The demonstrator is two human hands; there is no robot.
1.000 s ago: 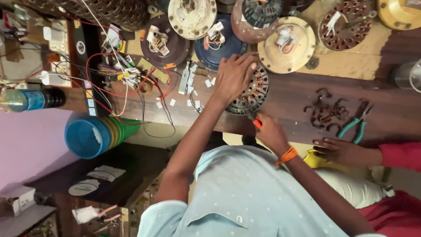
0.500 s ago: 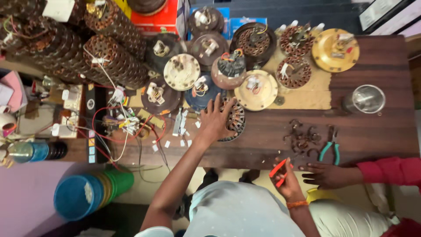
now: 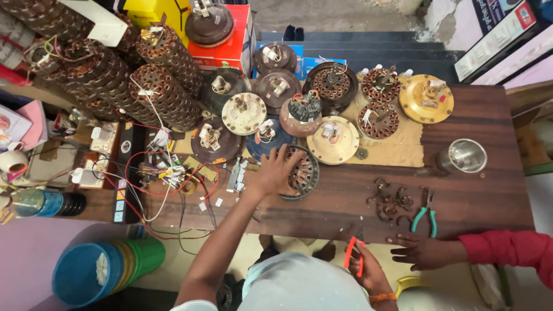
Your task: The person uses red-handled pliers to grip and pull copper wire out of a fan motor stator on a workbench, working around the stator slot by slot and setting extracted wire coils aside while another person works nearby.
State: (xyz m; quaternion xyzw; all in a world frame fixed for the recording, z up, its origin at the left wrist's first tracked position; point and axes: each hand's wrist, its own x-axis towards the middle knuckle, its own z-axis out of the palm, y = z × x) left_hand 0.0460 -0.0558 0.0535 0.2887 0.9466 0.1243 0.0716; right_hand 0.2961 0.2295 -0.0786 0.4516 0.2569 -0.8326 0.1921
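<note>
Working on a fan stator at the counter [image 3: 478,144]

My left hand [image 3: 275,173] is lying spread on the stator [image 3: 300,173], at six o'clock from the motor housings; my right hand [image 3: 364,268] is clamping orange-handled pliers [image 3: 352,255].

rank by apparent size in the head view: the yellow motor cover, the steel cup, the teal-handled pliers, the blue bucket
1. blue bucket, though it stands lower than the table, so its real size is unsure
2. yellow motor cover
3. steel cup and teal-handled pliers look about alike; the pliers are longer but thinner
</note>
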